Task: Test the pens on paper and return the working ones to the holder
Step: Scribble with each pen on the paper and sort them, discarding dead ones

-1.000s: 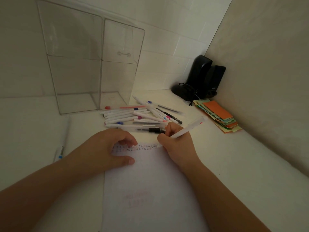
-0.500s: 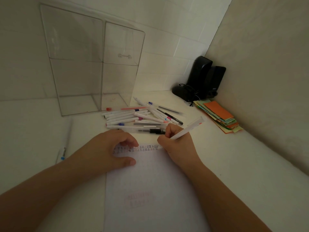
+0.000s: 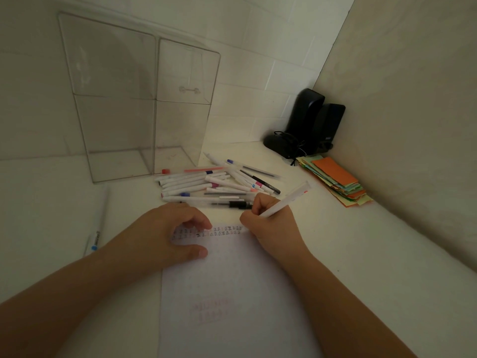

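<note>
Two bare forearms enter from the lower left and lower right corners of the frame and run toward the middle; no sleeve, watch, bracelet or ring shows on either. The left hand [image 3: 165, 235] and right hand [image 3: 271, 226] are ungloved. The left thumb near frame centre has a short, plain, unpainted nail.

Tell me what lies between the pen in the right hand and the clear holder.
The pile of loose pens lies on the desk between the right hand with its pen and the clear holder. Lifted over them, nothing visible blocks it.
</note>
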The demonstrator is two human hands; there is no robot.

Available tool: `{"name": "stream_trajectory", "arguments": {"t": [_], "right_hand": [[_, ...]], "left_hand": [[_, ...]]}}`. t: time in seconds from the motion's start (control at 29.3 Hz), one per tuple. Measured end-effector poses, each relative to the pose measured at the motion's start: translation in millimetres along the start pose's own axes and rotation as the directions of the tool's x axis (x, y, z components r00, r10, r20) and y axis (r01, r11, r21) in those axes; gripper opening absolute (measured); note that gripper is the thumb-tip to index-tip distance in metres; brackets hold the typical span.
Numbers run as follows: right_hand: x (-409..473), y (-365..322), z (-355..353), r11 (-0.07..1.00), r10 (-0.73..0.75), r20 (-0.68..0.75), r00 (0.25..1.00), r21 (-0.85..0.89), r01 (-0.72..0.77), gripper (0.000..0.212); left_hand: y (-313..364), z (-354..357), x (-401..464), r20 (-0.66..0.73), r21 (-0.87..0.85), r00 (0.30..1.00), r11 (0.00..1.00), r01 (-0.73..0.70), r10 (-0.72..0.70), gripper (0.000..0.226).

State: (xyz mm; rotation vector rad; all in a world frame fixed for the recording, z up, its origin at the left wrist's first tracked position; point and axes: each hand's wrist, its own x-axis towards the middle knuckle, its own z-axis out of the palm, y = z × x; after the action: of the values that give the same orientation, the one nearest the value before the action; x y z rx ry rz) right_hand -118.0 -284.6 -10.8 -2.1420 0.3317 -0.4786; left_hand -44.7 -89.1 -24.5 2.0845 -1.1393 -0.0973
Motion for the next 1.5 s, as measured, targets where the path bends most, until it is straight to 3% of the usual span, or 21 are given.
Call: {"name": "stream_trajectory", "arguments": {"t": [0.17,0.34,0.48,0.55,0.65,0.75,0.96,1.06,1.13,1.2,1.3,1.5], "right_hand": [[-2,-1,-1,0.999,-0.019,-0.022,1.0,0.032,0.019,0.034],[-7,-7,-5,0.969,-0.062,-0.009,0.998,0.237,0.062,0.012],[-9,-9,-1,0.972,-0.087,-0.049,0.995,0.214,0.096,0.021],[-12,-9,2,0.991,-0.068,-0.011,0.998,0.118,0.069,0.019],[-14,-9,7,0.982,-0.113,0.062,0.992,-0.144,0.12,0.012],[-15,-12,12,0.87,-0.254,0.175,0.951,-0.389,0.304,0.01],[-17,-17,17,0.82,-0.32,0.283,0.904,-0.396,0.414,0.02],[-17,-14,19,0.829,-0.334,0.276,0.901,-0.369,0.42,0.017],[-16,-11,21,0.853,-0.317,0.258,0.913,-0.343,0.393,0.037],[-12,-7,18,0.873,-0.289,0.139,0.947,-0.369,0.32,0.044],[-4,1,7,0.856,-0.257,-0.032,0.966,-0.473,0.212,0.029],[-1,6,1,0.774,-0.2,0.036,0.979,-0.607,0.18,0.024]], "left_hand": [[0,0,-1,0.007,-0.001,1.0,1.0,0.002,-0.002,0.031],[2,0,-2,0.007,-0.024,1.0,1.0,0.007,-0.007,0.035],[11,-1,-5,0.005,0.005,0.998,0.998,-0.063,0.063,0.051],[18,0,-8,0.002,0.012,0.987,0.987,-0.158,0.158,0.062],[31,1,-12,0.031,0.063,0.956,0.954,-0.294,0.293,0.054],[34,5,-13,0.046,0.134,0.924,0.914,-0.382,0.38,0.041],[39,4,-16,0.088,0.12,0.895,0.887,-0.446,0.438,0.031],[39,5,-16,0.078,0.11,0.9,0.893,-0.436,0.429,0.028],[37,1,-16,0.066,0.103,0.915,0.91,-0.402,0.397,0.033],[31,-7,-18,0.039,0.165,0.927,0.913,-0.373,0.372,0.036],[21,-20,-22,0.037,0.289,0.952,0.909,-0.301,0.304,0.039],[4,-26,-21,-0.1,0.427,0.99,0.903,-0.047,0.099,0.069]]}}
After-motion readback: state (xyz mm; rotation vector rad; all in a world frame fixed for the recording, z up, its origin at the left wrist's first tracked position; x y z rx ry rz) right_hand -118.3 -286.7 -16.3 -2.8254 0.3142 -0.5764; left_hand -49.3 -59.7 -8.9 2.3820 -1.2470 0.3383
